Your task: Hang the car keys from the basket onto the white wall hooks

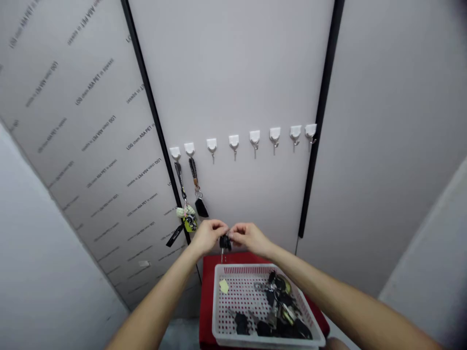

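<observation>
A small bunch of black-headed keys [225, 242] hangs below my fingertips, in front of the white panel and above a basket. My left hand [209, 236] pinches it at the top from the left. From the other side my right hand [248, 237] closes thumb and fingers at the same spot, where the ring is too small to make out clearly. Under both hands stands a white plastic basket [268, 340] with several more keys [280, 301] heaped mostly at its right and front. A yellow paper note [224, 286] lies in its left part.
Several white adhesive hooks [254, 137] run in a row across the panel. A strap with a charm bunch [188, 218] hangs from the leftmost hook, and a braided strap with a black fob [201, 207] from its neighbour. The basket rests on a red stool [207, 291].
</observation>
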Demonstrator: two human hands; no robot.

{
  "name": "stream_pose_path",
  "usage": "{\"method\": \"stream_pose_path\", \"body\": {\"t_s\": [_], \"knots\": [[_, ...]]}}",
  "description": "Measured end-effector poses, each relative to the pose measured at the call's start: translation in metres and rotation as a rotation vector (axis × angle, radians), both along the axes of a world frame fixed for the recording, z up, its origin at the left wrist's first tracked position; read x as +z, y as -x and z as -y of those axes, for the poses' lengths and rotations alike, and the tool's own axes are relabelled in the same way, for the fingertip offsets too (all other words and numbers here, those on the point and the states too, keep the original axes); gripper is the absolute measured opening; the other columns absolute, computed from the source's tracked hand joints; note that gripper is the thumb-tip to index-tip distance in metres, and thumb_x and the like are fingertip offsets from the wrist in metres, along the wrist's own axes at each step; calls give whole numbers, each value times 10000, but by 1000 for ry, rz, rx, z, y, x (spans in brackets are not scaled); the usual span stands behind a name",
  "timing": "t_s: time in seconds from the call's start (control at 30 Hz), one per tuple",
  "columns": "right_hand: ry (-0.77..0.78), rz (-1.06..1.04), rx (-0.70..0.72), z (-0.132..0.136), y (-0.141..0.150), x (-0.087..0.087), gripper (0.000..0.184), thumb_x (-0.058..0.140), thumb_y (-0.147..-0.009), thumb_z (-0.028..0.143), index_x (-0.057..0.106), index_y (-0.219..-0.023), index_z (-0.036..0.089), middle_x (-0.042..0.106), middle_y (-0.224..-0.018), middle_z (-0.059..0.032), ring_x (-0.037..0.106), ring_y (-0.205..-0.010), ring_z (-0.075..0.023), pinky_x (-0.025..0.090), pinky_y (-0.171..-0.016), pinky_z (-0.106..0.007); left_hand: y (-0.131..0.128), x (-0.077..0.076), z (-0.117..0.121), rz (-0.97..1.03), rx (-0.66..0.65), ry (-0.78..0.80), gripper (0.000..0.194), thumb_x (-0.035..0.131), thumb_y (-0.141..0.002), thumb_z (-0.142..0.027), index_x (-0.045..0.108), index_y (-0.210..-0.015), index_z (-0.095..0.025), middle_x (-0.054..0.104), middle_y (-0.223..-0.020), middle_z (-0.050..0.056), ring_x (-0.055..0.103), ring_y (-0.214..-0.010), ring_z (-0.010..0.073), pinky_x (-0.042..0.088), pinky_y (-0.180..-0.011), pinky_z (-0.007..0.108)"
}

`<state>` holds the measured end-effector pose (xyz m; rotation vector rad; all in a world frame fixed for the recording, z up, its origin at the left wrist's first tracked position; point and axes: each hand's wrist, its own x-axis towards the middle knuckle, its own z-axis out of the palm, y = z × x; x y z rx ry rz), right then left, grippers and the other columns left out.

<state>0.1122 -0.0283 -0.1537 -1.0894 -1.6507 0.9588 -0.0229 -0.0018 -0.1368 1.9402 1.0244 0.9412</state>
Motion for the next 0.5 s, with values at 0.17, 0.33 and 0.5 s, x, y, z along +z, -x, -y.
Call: {"method": "stream_pose_path", "body": {"t_s": [0.17, 0.33, 0.5], "knots": [[-137, -136, -87, -14, 21, 76, 98, 438, -617, 164, 422, -527, 131, 434, -424, 56, 413, -395, -30, 344, -418, -154, 3, 66, -10, 166, 189, -308, 146, 468, -586, -233, 543, -662, -133, 540, -612, -11, 456, -543, 70, 373, -548, 188], [-245, -185, -181, -26, 33, 138, 94, 439, -631, 147, 420, -541, 130, 462, -475, 39, 430, -394, -28, 349, -377, -143, 3, 111, -17, 288, 371, -622, 188, 462, -604, -203, 517, -769, -132, 554, -708, 16, 493, -637, 84, 394, -624, 209], [-276, -172, -321, -40, 33, 161, 92, 450, -633, 157, 427, -548, 132, 473, -505, 20, 451, -413, -42, 363, -368, -151, 0, 122, -22, 187, 405, -727, 223, 431, -632, -169, 511, -837, -135, 558, -802, 35, 503, -708, 97, 388, -693, 239]]}}
